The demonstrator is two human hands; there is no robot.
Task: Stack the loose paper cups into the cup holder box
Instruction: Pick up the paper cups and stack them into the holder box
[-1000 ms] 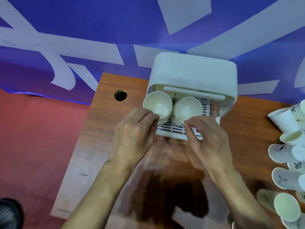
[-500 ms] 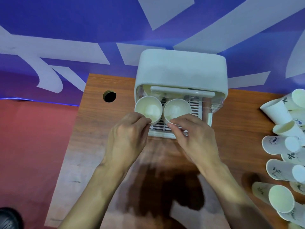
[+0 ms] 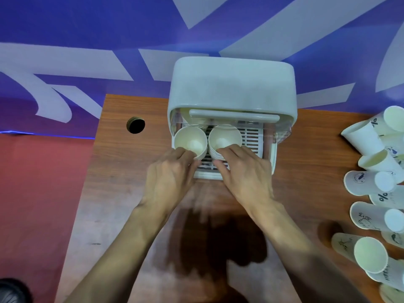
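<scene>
Both hands are at the cup holder box (image 3: 231,84), which sits at the back of the desk (image 3: 122,171) with its front open. My left hand (image 3: 172,171) has its fingers (image 3: 185,153) curled on the near wall of the left stack (image 3: 190,142), and my right hand (image 3: 244,171) pinches the near rim of the right stack (image 3: 225,138), thumb underneath. Both stacks stand mouth-up on the slatted tray (image 3: 251,138), touching side by side in its left half. The step looks like seating them, so I'd push both straight back together and low on the wall, not on the rim, because paper rims fold. Keeping them upright should stop a lean from jamming them under the lid bar (image 3: 234,113). The right part of the tray looks bare, with room for another stack. Count: one box, two stacks in front, and something pale behind them under the lid that I can't tell. There are two hands and one hole (image 3: 135,125) in the desk. The loose cups (image 3: 371,182) on the right number about ten, mostly on their sides, several cut off by the edge. Plenty left to load.
</scene>
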